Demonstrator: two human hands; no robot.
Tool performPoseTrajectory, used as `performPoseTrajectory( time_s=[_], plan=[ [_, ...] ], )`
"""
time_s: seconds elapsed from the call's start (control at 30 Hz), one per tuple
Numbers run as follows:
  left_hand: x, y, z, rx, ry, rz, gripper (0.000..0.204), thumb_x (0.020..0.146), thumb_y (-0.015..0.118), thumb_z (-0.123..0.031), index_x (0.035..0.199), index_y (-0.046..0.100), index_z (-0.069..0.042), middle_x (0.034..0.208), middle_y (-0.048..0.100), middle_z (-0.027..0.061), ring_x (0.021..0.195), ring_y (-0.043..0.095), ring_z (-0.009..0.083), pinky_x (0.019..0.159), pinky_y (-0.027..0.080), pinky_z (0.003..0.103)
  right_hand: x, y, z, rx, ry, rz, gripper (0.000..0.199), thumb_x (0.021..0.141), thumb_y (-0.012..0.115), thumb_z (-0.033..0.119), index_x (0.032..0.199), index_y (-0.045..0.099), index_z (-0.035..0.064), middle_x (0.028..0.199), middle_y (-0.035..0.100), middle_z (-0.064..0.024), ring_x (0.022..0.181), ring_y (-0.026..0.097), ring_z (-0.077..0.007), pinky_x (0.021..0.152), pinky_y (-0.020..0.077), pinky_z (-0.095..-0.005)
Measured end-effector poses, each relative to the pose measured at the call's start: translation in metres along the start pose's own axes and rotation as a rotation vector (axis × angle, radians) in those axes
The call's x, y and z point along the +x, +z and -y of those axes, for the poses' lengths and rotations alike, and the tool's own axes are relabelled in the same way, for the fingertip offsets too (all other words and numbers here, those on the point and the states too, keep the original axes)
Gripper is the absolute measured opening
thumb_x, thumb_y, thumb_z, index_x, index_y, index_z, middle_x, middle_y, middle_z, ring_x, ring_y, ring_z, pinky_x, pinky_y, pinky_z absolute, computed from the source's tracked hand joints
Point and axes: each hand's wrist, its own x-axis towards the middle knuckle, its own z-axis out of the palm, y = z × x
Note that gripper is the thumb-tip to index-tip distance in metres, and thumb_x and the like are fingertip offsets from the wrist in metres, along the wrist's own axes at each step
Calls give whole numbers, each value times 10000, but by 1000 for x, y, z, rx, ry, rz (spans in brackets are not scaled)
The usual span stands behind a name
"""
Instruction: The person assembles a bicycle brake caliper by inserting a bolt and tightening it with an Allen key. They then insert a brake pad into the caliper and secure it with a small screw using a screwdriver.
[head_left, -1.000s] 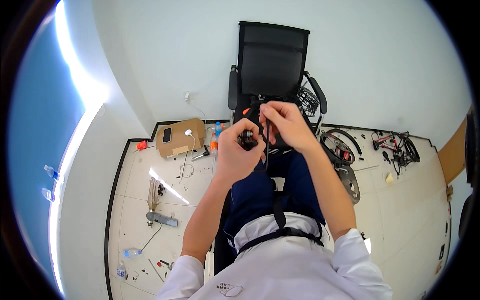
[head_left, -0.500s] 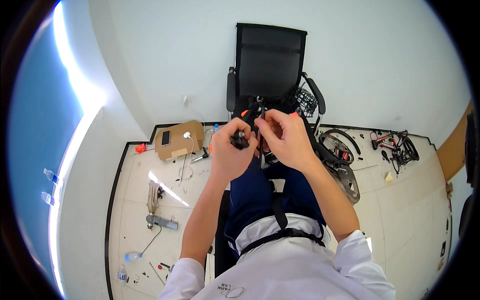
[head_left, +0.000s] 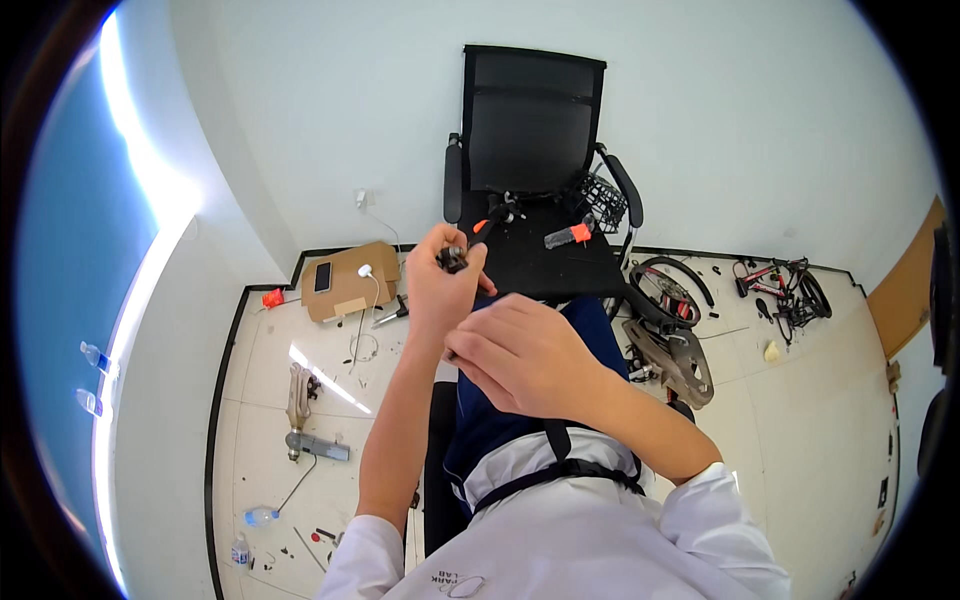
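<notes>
Gripping a small black part [head_left: 452,260] at its fingertips, the left hand [head_left: 440,285] is raised over the black chair seat [head_left: 545,265]. Just below, the right hand [head_left: 520,355] is loosely curled; whether it grasps anything I cannot tell. An orange-handled tool [head_left: 492,222] lies on the seat just beyond; a cardboard box [head_left: 350,282] sits on the floor to the left.

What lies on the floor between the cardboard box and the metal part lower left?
In the head view, between cardboard box and metal part: a thin wire loop on pale tiles, otherwise mostly bare.
</notes>
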Motion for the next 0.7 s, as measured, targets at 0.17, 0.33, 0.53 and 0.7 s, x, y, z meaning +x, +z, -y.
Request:
performPoseTrajectory(
  time_s=[0.17,0.33,0.53,0.7],
  plan=[
    [2,-5,-4,-259,-131,-124,161,845,635,-21,804,479,-28,570,528,38,486,610,152,467,498,274,-42,-3,22,71,30,-4,351,734,759,155,997,615,-28,1079,632,-145,1032,621,-287,899,500,-387],
    [-1,-15,-16,-331,-194,-135,163,842,648,-41,836,485,-33,579,564,75,470,594,166,486,497,278,-94,12,-21,-41,287,-36,258,751,713,71,984,676,-34,1371,499,-199,1176,565,-341,984,455,-423],
    [-16,11,-17,-65,6,13,208,853,613,16,762,434,-36,592,488,21,490,594,124,460,476,253,-80,14,-83,367,754,49,226,879,563,126,980,691,-31,1440,411,-244,1183,556,-345,945,445,-354],
    [-20,19,-10,-29,5,-20,212,830,614,45,745,436,-32,623,496,12,503,593,113,462,440,224,-37,18,-96,941,987,-206,271,911,571,167,1011,669,-65,1295,563,-246,1282,494,-239,903,445,-303]
  ],
)
